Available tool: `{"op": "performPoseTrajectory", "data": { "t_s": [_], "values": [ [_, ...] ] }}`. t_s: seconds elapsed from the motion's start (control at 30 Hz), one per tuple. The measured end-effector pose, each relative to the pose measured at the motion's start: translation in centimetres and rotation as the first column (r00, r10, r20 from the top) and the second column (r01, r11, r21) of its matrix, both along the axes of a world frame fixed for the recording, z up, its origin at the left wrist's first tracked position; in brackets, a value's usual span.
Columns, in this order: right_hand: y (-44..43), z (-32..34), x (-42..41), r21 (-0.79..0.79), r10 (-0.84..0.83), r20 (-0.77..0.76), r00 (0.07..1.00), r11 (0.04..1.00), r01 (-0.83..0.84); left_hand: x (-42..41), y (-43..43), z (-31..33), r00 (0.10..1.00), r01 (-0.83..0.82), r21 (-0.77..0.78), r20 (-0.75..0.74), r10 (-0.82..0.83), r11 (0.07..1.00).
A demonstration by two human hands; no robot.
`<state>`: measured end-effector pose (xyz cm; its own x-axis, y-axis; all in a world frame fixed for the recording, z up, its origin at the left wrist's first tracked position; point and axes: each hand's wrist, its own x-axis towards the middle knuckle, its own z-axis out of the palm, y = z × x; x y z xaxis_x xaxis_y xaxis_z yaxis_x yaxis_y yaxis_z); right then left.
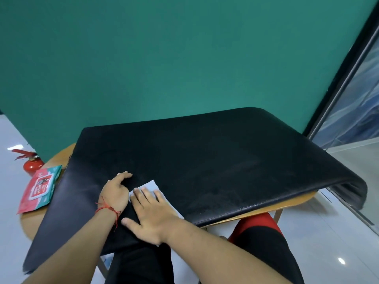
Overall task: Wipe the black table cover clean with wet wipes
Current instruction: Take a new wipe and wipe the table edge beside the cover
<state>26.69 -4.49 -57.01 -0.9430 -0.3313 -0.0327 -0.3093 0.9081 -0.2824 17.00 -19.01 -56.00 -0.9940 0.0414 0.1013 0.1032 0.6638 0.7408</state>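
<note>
A black table cover (205,160) drapes over a round wooden table (59,156) and hangs off its near and right edges. A white wet wipe (152,186) lies flat on the cover near its front. My right hand (151,214) presses flat on the wipe with fingers spread, covering most of it. My left hand (117,191) rests on the cover just left of the wipe, fingers curled, touching the wipe's left edge. A red thread bracelet circles the left wrist.
A red and teal wet wipe pack (40,188) lies on the bare wood at the table's left. A red fire extinguisher (30,162) stands on the floor behind it. A green wall is close behind the table; a glass door is at the right.
</note>
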Motion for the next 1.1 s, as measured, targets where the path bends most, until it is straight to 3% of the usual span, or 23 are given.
{"op": "performPoseTrajectory", "data": {
  "t_s": [0.13,0.57,1.1],
  "values": [
    [2.0,0.0,0.3,-0.027,-0.019,-0.009,1.0,0.999,0.018,0.1,0.2,-0.4,1.0,0.008,-0.041,-0.02,-0.008,0.999],
    [19.4,0.0,2.4,0.016,-0.354,-0.019,0.935,0.935,0.355,-0.6,0.5,-1.9,0.996,-0.016,-0.275,-0.089,-0.009,0.961],
    [41.1,1.0,4.7,0.12,-0.768,0.008,0.64,0.636,0.762,-0.9,0.8,-2.5,0.991,0.009,-0.298,-0.124,-0.048,0.955]
  ]
}}
